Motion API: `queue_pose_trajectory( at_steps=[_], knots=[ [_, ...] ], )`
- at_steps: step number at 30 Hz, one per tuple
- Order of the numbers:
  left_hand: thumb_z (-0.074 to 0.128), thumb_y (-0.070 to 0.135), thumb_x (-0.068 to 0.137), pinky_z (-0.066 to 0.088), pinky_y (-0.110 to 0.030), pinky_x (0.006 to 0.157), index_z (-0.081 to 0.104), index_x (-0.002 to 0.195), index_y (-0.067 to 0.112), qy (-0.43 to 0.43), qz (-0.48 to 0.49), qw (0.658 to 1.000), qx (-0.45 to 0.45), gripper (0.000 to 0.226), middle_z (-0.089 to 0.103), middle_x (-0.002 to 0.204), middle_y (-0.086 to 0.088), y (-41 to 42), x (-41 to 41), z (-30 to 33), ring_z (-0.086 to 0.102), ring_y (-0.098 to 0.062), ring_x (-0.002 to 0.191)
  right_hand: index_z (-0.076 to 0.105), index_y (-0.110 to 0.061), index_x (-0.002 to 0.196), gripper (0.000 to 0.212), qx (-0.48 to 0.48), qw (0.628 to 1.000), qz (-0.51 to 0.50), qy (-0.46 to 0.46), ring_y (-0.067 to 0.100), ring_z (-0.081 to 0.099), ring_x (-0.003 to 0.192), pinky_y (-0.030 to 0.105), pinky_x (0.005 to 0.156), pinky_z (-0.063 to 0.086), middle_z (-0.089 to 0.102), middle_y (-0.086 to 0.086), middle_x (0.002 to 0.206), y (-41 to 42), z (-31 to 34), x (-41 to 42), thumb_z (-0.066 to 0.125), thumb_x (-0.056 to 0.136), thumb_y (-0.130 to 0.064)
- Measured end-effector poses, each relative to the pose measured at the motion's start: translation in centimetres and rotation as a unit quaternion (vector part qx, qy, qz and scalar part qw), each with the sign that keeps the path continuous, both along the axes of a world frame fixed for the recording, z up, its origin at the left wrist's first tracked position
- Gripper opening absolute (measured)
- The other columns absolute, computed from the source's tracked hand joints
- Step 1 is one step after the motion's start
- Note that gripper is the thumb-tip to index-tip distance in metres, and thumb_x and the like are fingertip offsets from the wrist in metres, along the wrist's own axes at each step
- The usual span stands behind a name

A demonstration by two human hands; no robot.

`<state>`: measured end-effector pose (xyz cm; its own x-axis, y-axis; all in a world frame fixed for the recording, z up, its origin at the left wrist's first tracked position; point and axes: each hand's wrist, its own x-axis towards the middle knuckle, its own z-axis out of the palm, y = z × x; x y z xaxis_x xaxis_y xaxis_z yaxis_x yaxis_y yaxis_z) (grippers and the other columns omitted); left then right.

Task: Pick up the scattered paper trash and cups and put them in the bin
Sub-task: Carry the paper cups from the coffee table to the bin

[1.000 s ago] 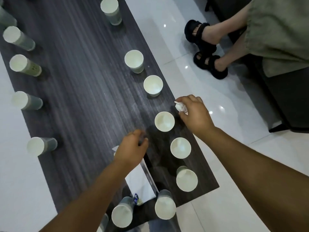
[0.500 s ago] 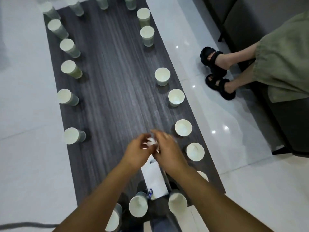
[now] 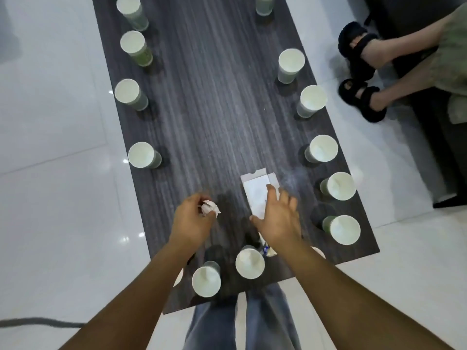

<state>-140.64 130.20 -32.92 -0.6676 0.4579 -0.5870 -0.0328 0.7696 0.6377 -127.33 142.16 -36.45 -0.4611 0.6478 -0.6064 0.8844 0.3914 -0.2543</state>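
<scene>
Right now, seen from your head camera looking down:

Surface: a long dark wood-grain surface [image 3: 214, 109] runs away from you, with white tiled floor on both sides.

Left hand: your left hand [image 3: 192, 221] holds a small crumpled ball of white paper [image 3: 209, 207]; its fingers are curled and pinched round the ball, above the near part of the surface.

Right hand: your right hand [image 3: 279, 221] holds nothing; its fingers are spread apart and fairly straight, palm down.

Nearest trash: a flat white opened paper box [image 3: 257, 192] lies on the surface directly under and just beyond your right fingers [image 3: 271, 192].

Long axis: the box runs roughly away from you, along the surface's length, tilted slightly to the left at its far end.

Nearer hand: the right, clearly; its fingertips overlap the box's near half, though I cannot tell whether they touch it.

Cups: white paper cups with pale green sides line both long edges; the closest upright cup [image 3: 250, 262] stands near your right wrist.

Bin: not in view.

Likely next move: lowering the right hand and closing across the box's short width.
</scene>
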Motion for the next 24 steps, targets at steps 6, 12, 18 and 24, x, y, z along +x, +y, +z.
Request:
queue_pose_trajectory(
  at_steps=[6, 12, 18, 24],
  knots=[
    [0.066, 0.015, 0.087, 0.038, -0.009, 0.066, 0.054, 0.100, 0.028, 0.018, -0.055, 0.997, -0.060, 0.022, 0.057, 0.096, 0.010, -4.7, -0.9, -3.0, 0.056, -0.003, 0.077, 0.003, -0.027, 0.150, 0.100, 0.015, 0.997, -0.033, -0.071, 0.042, 0.023, 0.138, 0.050, 0.114, 0.028, 0.009, 0.017, 0.156, -0.5, -4.2, -1.0, 0.069, 0.080, -0.053],
    [0.065, 0.009, 0.086, 0.042, -0.019, 0.076, 0.061, 0.108, 0.018, -0.003, -0.069, 0.996, -0.055, 0.024, 0.059, 0.098, 0.006, -6.7, -0.3, -5.5, 0.058, -0.010, 0.084, -0.002, -0.028, 0.149, 0.107, 0.050, 0.996, -0.047, -0.065, 0.042, 0.029, 0.133, 0.052, 0.109, 0.030, 0.008, 0.017, 0.154, -1.6, -7.0, -0.9, 0.075, 0.077, -0.047],
    [0.067, 0.010, 0.084, 0.047, -0.024, 0.082, 0.061, 0.106, 0.023, -0.005, -0.075, 0.996, -0.047, 0.026, 0.063, 0.106, 0.002, -7.7, -0.8, -6.2, 0.062, -0.013, 0.092, 0.017, -0.027, 0.148, 0.088, 0.098, 0.994, -0.012, -0.044, 0.037, 0.032, 0.131, 0.049, 0.105, 0.035, 0.019, 0.014, 0.150, -2.7, -6.9, -1.1, 0.072, 0.081, -0.042],
    [0.067, 0.008, 0.084, 0.044, -0.018, 0.076, 0.060, 0.102, 0.022, 0.017, -0.063, 0.998, -0.015, 0.024, 0.064, 0.104, 0.002, -8.4, -3.3, -2.3, 0.060, -0.011, 0.088, 0.018, -0.029, 0.147, 0.083, 0.124, 0.990, 0.063, -0.013, 0.033, 0.034, 0.128, 0.044, 0.103, 0.036, 0.019, 0.011, 0.149, -3.3, -1.7, -4.3, 0.068, 0.083, -0.045]
  ],
)
